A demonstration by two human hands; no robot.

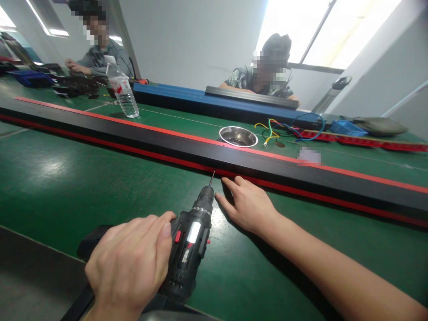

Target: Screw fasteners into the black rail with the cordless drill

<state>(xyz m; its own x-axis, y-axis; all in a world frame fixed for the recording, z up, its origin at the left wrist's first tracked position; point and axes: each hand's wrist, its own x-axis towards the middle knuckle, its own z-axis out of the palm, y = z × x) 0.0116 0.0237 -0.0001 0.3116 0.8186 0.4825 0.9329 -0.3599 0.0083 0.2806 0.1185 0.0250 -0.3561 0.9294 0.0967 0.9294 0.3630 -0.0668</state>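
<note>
My left hand (130, 263) is wrapped round the grip of a black cordless drill (192, 240) near the table's front edge. The drill's bit (211, 177) points at the near side of a long black rail with red edges (140, 138) that runs across the green table (50, 178). My right hand (245, 205) lies beside the drill's chuck with fingers stretched out, fingertips touching the table at the rail's lower red strip. It holds nothing.
Behind the rail stand a steel bowl (238, 136) with small dark parts, coloured wires (284, 129), a water bottle (122, 89) and a blue bin (347, 128). A long blue-and-black profile (200, 100) lies further back. Two other people sit at the far side.
</note>
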